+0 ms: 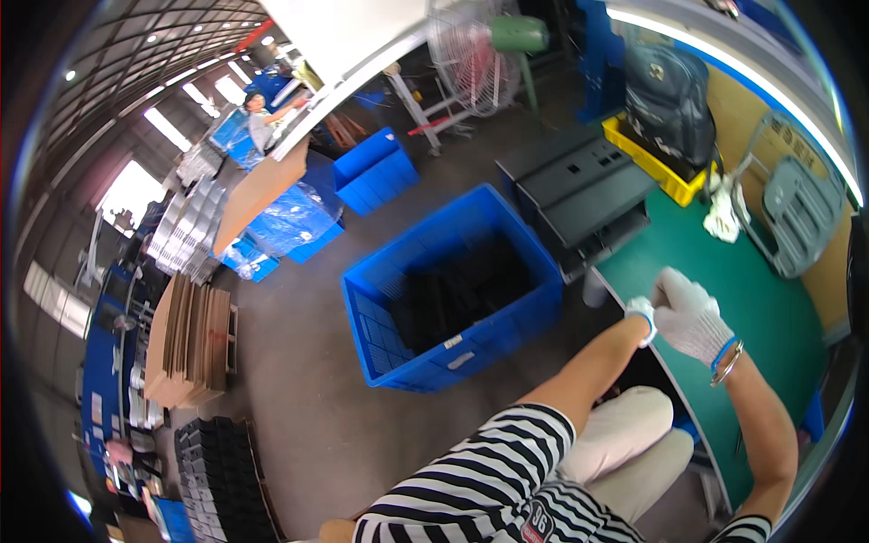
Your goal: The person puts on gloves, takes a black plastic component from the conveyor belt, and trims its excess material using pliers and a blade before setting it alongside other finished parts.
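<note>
Striped shirt (471, 466), white knit gloves (695, 326), blue-edged cuffs (721, 350)

Two worn white knitted gloves (692, 324); one green flat-surfaced tabletop (769, 317); one large blue rectangular plastic bin (518, 328), its dark contents too blurred to count; one shallow yellow plastic crate (683, 189); one black backpack (668, 100); one grey folding chair (801, 217); one wire-caged fan (475, 68).
</note>
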A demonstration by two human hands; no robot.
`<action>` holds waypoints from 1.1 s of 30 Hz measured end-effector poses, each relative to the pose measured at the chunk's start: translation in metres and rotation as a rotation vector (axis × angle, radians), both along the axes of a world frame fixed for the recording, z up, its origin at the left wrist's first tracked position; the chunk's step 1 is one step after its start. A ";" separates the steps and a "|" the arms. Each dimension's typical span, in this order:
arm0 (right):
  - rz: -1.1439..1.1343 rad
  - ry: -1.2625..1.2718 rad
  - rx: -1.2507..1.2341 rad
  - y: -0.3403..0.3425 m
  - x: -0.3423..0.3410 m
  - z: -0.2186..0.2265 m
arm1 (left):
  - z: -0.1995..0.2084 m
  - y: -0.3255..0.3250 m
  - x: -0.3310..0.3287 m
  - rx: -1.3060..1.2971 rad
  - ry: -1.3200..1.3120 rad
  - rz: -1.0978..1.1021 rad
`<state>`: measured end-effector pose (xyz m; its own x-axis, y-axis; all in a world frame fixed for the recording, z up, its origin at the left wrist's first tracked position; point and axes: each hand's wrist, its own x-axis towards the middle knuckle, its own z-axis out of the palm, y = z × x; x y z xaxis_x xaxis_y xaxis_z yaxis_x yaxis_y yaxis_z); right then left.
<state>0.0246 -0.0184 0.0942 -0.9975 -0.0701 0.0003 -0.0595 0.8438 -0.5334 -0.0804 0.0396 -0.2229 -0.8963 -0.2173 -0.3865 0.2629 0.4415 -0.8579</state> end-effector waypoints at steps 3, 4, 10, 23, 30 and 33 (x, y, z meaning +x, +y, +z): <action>-0.390 -0.181 0.150 0.128 0.031 -0.091 | 0.068 0.025 0.050 1.198 -0.459 -0.462; -0.377 -0.216 0.163 0.128 0.029 -0.109 | 0.063 0.020 0.049 1.170 -0.415 -0.487; -0.221 -0.613 0.130 0.157 0.015 -0.274 | 0.047 -0.001 0.032 1.292 -0.323 -0.515; -0.190 -0.605 -0.062 0.133 -0.002 -0.265 | 0.045 -0.021 0.021 1.301 -0.302 -0.468; -0.293 -0.637 -0.328 0.149 0.018 -0.205 | 0.020 0.007 0.031 1.350 -0.336 -0.507; 0.012 -0.329 -0.643 0.095 0.003 -0.066 | -0.035 0.007 0.007 1.488 -0.189 -0.279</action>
<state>0.0273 0.0765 0.0283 -0.9522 -0.1685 -0.2550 0.1822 0.3568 -0.9162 -0.0733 0.0469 -0.2580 -0.7555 0.6224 -0.2045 0.5327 0.7654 0.3611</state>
